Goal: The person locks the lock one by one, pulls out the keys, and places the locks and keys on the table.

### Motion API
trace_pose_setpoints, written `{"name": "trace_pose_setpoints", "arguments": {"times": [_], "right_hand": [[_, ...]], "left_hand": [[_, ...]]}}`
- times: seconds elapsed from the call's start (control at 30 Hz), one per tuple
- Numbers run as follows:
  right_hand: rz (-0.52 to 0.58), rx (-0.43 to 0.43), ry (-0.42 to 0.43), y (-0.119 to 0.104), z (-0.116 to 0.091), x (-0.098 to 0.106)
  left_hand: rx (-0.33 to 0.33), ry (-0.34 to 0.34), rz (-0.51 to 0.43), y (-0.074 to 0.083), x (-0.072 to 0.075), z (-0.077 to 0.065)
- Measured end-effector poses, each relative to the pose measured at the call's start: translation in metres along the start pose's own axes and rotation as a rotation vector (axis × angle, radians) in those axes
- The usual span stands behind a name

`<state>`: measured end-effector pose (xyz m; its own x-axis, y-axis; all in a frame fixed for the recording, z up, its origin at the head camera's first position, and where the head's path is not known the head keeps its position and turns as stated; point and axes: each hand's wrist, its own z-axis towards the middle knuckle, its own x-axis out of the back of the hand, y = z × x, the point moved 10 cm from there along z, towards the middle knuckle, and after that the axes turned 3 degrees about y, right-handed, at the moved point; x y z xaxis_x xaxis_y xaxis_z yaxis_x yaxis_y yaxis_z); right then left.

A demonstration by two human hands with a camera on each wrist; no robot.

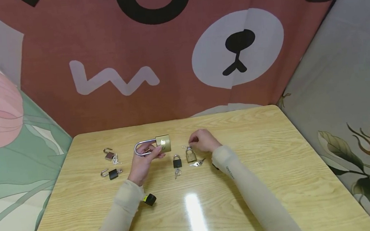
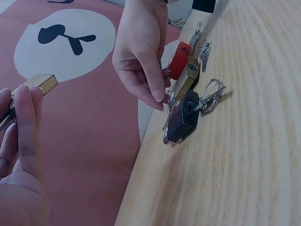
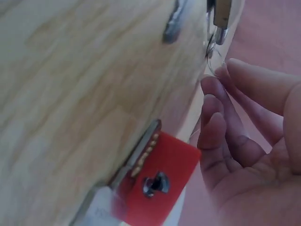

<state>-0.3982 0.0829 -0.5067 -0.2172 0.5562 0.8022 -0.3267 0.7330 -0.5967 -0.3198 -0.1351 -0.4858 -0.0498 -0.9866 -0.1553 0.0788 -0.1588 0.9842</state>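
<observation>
My left hand (image 1: 142,165) holds a large brass padlock (image 1: 163,144) above the table, its long silver shackle (image 1: 139,148) pointing left and partly covered by the fingers. Thumb and fingertips of my right hand (image 1: 204,141) pinch a thin key ring (image 3: 214,67), low over the table. Just in front of that hand lies a smaller brass padlock (image 1: 190,156). A red padlock (image 3: 162,179) sits beside the right hand in the right wrist view; the hand hides it in the head view. Left of the smaller brass one is a black padlock (image 1: 177,163).
Loose keys (image 1: 197,163) lie in front of the smaller brass padlock, and another key set (image 1: 178,173) by the black one. At the left are a brown padlock (image 1: 109,156) and a second black padlock (image 1: 113,174), both with raised shackles. A printed cloth (image 1: 177,101) hangs behind the table.
</observation>
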Motion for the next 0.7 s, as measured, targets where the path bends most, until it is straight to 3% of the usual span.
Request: {"name": "trace_pose_setpoints", "arguments": {"times": [0.2,0.33,0.5,0.7], "right_hand": [[0.045,0.061,0.018,-0.015,-0.002,0.005],[0.197,0.129,0.038,-0.038,-0.006,0.014],[0.405,0.231,-0.01,-0.078,-0.016,0.021],[0.443,0.25,-0.03,-0.096,-0.022,0.019]], "left_hand": [[-0.008,0.009,-0.028,0.0,0.0,0.001],[-0.012,0.006,-0.043,0.001,-0.003,0.001],[-0.029,-0.021,-0.053,0.002,-0.011,0.001],[-0.036,-0.069,-0.057,0.003,-0.024,0.002]]}}
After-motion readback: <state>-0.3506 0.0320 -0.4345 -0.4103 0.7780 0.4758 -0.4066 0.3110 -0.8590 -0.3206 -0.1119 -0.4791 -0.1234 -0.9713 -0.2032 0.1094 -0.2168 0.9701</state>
